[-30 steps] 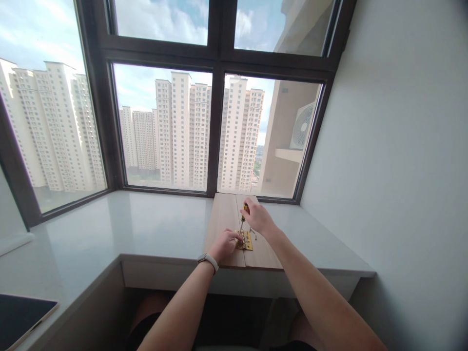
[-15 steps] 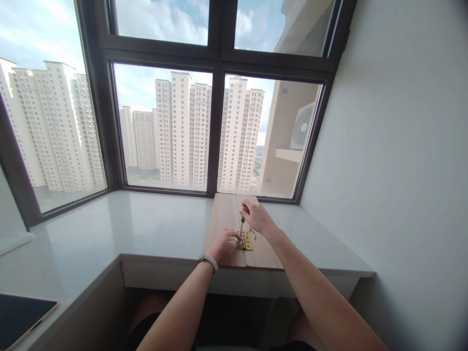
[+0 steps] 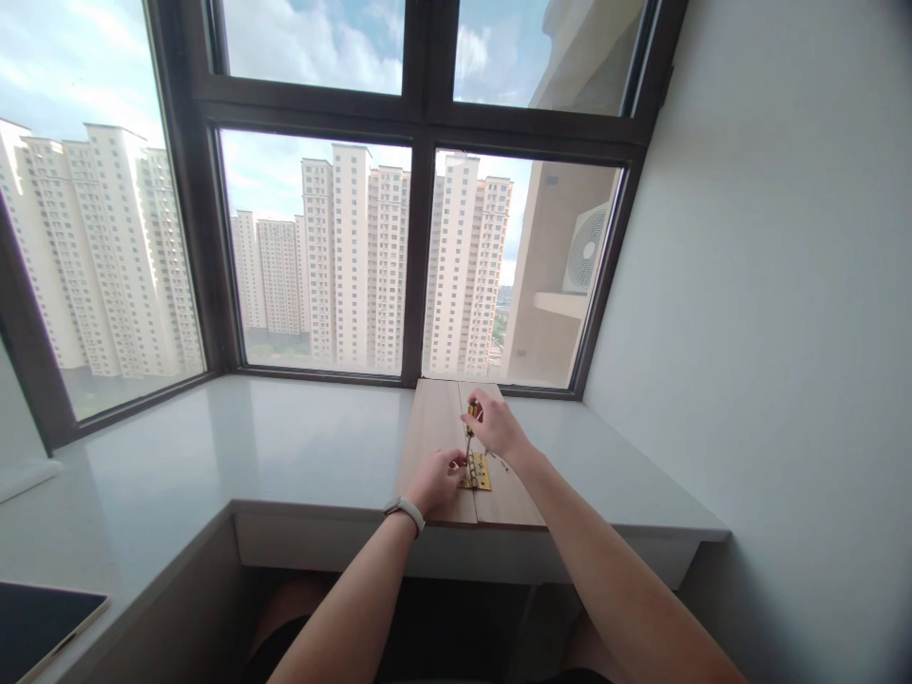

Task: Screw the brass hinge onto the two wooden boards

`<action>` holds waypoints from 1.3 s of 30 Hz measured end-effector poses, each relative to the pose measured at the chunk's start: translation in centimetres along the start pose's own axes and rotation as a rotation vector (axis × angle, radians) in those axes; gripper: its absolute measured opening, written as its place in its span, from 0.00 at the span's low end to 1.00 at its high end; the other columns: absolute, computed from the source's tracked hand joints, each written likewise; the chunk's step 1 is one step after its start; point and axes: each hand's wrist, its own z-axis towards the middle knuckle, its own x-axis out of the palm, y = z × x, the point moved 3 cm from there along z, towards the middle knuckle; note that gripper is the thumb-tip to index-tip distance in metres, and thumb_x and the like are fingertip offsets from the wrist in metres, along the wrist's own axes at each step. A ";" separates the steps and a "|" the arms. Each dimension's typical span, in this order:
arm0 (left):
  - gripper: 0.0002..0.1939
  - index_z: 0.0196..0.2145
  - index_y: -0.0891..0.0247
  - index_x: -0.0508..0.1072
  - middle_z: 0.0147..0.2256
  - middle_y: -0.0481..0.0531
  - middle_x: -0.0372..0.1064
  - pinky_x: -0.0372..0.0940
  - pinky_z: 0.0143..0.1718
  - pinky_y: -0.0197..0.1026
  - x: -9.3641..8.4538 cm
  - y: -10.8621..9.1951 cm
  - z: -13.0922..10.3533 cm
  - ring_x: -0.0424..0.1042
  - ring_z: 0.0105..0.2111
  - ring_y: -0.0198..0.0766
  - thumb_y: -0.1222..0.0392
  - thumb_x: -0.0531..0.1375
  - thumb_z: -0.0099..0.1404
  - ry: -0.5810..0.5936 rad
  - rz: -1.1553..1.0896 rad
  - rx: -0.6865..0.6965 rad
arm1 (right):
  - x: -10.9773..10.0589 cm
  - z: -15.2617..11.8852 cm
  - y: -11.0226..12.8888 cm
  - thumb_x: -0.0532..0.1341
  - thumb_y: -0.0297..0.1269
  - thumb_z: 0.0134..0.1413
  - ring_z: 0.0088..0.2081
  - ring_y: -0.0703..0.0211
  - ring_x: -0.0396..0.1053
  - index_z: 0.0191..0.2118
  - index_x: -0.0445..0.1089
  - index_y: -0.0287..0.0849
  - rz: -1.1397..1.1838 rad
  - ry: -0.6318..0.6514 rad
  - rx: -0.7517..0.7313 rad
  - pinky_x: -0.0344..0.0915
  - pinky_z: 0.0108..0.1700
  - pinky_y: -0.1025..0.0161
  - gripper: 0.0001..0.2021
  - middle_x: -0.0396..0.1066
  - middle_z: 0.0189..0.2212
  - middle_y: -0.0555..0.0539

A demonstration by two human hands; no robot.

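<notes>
My right hand (image 3: 497,427) is closed around the black-and-yellow handle of a screwdriver (image 3: 471,410), which stands nearly upright with its shaft pointing down. Below it a brass-coloured hinge (image 3: 485,472) lies across the seam between two light wooden boards (image 3: 436,427). At the hinge's left side, my left hand (image 3: 440,478) has its fingertips pinched together close to the screwdriver's tip. Whatever those fingers hold is too small to make out. A few small screws (image 3: 505,466) lie on the right board beside the hinge, partly behind my right wrist.
Beneath the boards is a white windowsill counter (image 3: 320,437) with a front edge. A dark tablet-like device (image 3: 43,622) lies at the lower left. Dark-framed windows (image 3: 420,256) rise behind, and a white wall (image 3: 769,285) stands on the right.
My left fingers have drawn together beside the screwdriver's tip, where they were more spread over the hinge. The right hand and screwdriver have shifted slightly left.
</notes>
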 end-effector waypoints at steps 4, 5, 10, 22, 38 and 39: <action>0.08 0.39 0.62 0.77 0.36 0.52 0.76 0.65 0.38 0.40 0.2 0.3 0.3 0.71 0.34 0.40 0.61 0.57 0.66 0.021 0.010 -0.003 | 0.2 -0.1 0.6 0.58 0.37 0.64 0.30 0.60 0.68 0.44 0.70 0.47 0.047 0.052 -0.072 0.58 0.36 0.65 0.06 0.73 0.29 0.51; 0.08 0.39 0.62 0.76 0.35 0.52 0.76 0.65 0.37 0.39 0.2 0.4 0.4 0.71 0.34 0.39 0.61 0.57 0.66 0.022 0.020 -0.003 | 0.2 0.0 0.7 0.57 0.37 0.65 0.31 0.61 0.68 0.45 0.70 0.47 0.052 0.073 -0.069 0.58 0.36 0.65 0.07 0.73 0.29 0.51; 0.08 0.38 0.62 0.76 0.35 0.52 0.75 0.64 0.37 0.39 0.3 0.6 0.4 0.72 0.34 0.39 0.63 0.57 0.65 0.010 0.058 0.001 | -0.1 0.5 0.9 0.55 0.34 0.66 0.31 0.60 0.68 0.47 0.71 0.45 0.032 0.142 -0.022 0.56 0.34 0.66 0.09 0.73 0.29 0.49; 0.09 0.36 0.62 0.77 0.38 0.54 0.75 0.65 0.40 0.40 0.3 0.6 0.5 0.72 0.37 0.41 0.62 0.56 0.66 -0.003 0.105 0.006 | -0.5 0.3 1.4 0.60 0.34 0.62 0.35 0.60 0.69 0.43 0.71 0.45 0.014 0.043 -0.112 0.60 0.39 0.65 0.05 0.75 0.38 0.48; 0.28 0.62 0.57 0.61 0.48 0.56 0.70 0.69 0.47 0.47 -2.5 -3.5 0.8 0.72 0.44 0.42 0.56 0.62 0.66 -0.254 0.007 0.089 | -0.5 -0.2 0.7 0.61 0.48 0.62 0.28 0.59 0.68 0.35 0.70 0.44 -0.035 -0.042 0.029 0.59 0.33 0.64 0.13 0.73 0.27 0.49; 0.30 0.63 0.56 0.59 0.48 0.56 0.70 0.70 0.46 0.48 -3.2 -4.6 1.2 0.72 0.44 0.43 0.56 0.62 0.66 -0.299 0.002 0.122 | -0.5 -0.2 0.7 0.60 0.49 0.63 0.29 0.59 0.69 0.35 0.70 0.44 -0.037 -0.050 0.030 0.59 0.33 0.64 0.14 0.73 0.27 0.49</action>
